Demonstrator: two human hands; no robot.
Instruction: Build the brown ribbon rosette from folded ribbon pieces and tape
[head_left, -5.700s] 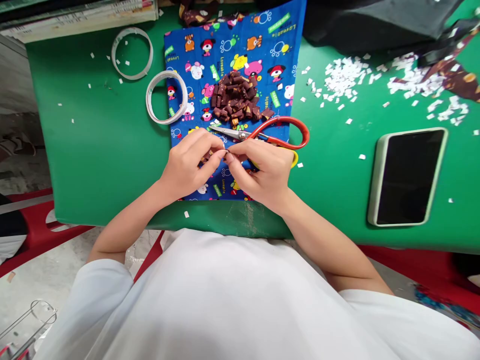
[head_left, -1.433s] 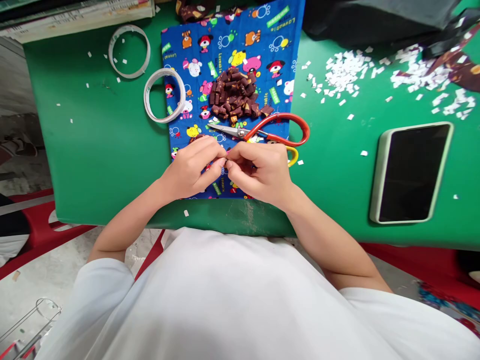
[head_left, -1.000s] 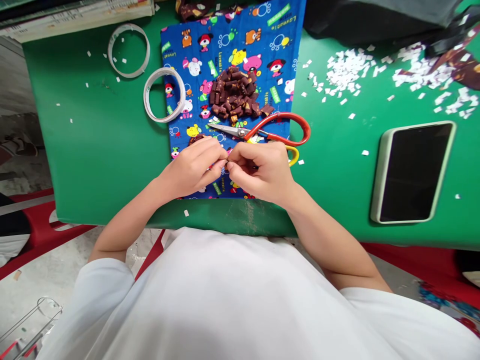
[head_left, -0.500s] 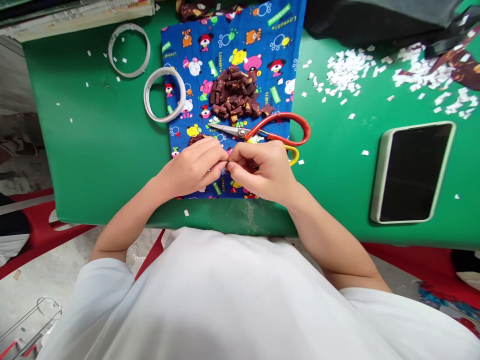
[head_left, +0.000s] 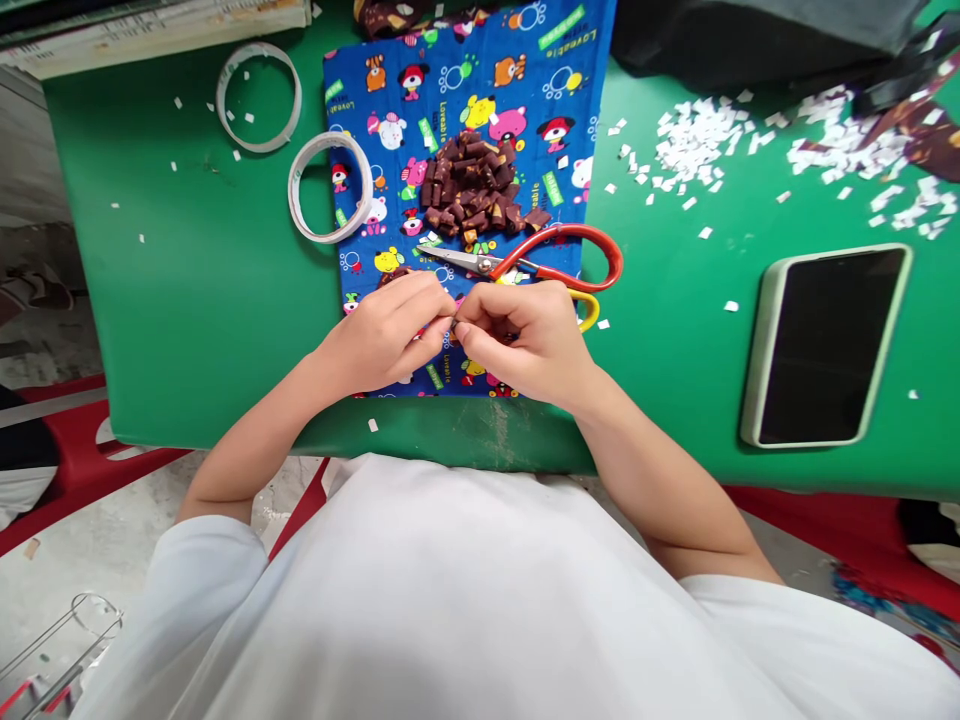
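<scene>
Over the near part of a blue cartoon-print cloth [head_left: 390, 85], my left hand [head_left: 390, 330] and my right hand [head_left: 529, 340] meet fingertip to fingertip. Both are closed in a pinch around something small and dark, mostly hidden by the fingers. Dark brown patterned material [head_left: 394, 275] shows just behind my left fingers. Beyond my hands lies a heap of small dark brown cut pieces [head_left: 476, 185] with orange-yellow flecks. Scissors [head_left: 487, 265] with a red and a yellow handle rest between the heap and my right hand, blades pointing left.
Two white tape-like rings [head_left: 259, 140] [head_left: 330, 237] lie at the left, one overlapping the cloth. White paper bits [head_left: 694, 145] are piled on the green table [head_left: 195, 330] at the right. A phone [head_left: 829, 345] lies nearer, below a black bag [head_left: 750, 45]. Books [head_left: 165, 35] sit at the back left.
Both hands stay pinched together in nearly the same place, with only a slight shift at the fingertips. Nothing else has visibly moved.
</scene>
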